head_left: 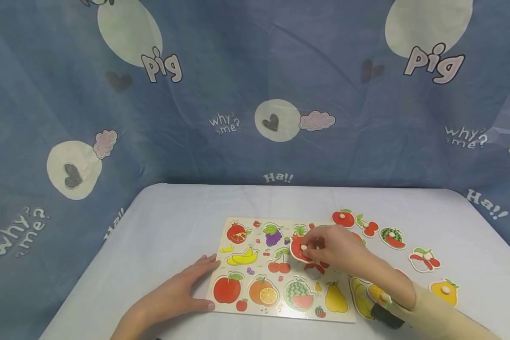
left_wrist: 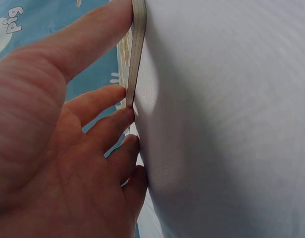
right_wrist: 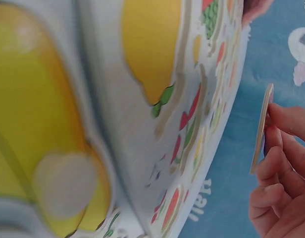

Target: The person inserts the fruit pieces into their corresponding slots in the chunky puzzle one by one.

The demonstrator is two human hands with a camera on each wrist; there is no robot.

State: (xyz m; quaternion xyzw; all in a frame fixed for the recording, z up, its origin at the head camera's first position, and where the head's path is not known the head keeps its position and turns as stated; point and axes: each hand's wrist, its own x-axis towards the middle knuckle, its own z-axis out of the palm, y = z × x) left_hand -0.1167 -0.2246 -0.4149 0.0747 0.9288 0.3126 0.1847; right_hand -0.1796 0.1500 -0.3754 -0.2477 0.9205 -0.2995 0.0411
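Note:
A wooden fruit puzzle board [head_left: 335,317] lies on the white table. Over its upper right part my right hand [head_left: 335,245] pinches a red fruit puzzle piece [head_left: 296,249] by its small white knob. In the right wrist view that puzzle piece [right_wrist: 262,130] shows edge-on, held up above the board's surface. My left hand [head_left: 178,288] rests at the board's left edge, fingers extended. Thumb and fingertips touch that edge in the left wrist view, where the board's side [left_wrist: 137,44] shows as a thin strip.
Loose knobbed pieces lie right of the board: a red fruit [head_left: 343,218], cherries [head_left: 369,228], a watermelon [head_left: 393,238], a red-and-white piece [head_left: 425,260], a yellow fruit [head_left: 444,293] and bananas [head_left: 360,300]. A patterned blue curtain [head_left: 221,160] hangs behind the table.

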